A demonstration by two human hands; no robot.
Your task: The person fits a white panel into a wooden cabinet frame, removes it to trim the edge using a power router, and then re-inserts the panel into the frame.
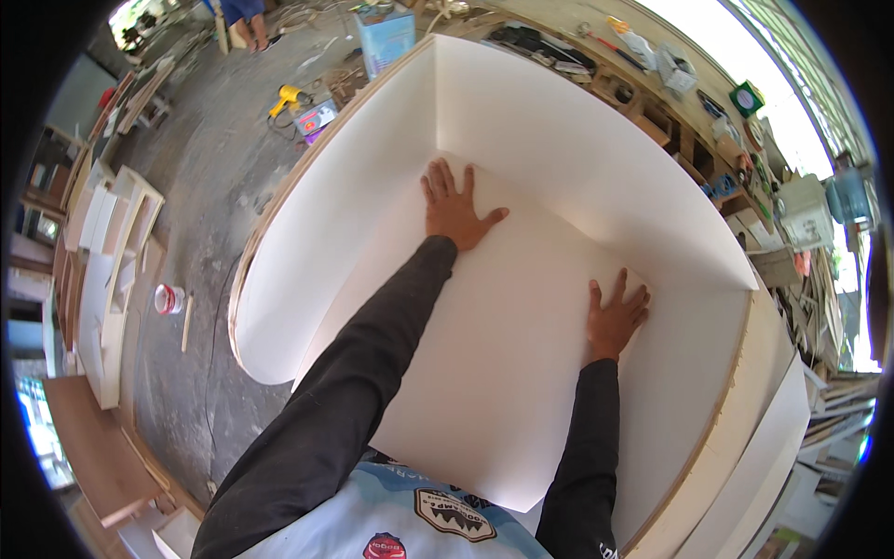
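While the fingers (468, 182) of the left hand (453, 216) are spread flat on a white sheet (484, 354) close to the far left inner corner of a white-lined cabinet shell (521, 102), those of the right hand (613, 323) are splayed beside its right wall (680, 345); nothing is grasped by either hand. The sheet is laid across the inside of the shell, and one pointed corner is directed toward the wearer's blue shirt (372, 512). Outside the left wall (345, 205), a yellow heat gun (289, 99) and a blue tin (384, 42) are seen, and a red-and-white tub (169, 299) is placed farther left on the concrete floor (196, 214), near a thin wooden strip (187, 323). Beyond the back wall (596, 158), a wooden tabletop (559, 23) is crowded with tools (626, 56), and a green box (746, 98) is set near its outer edge.
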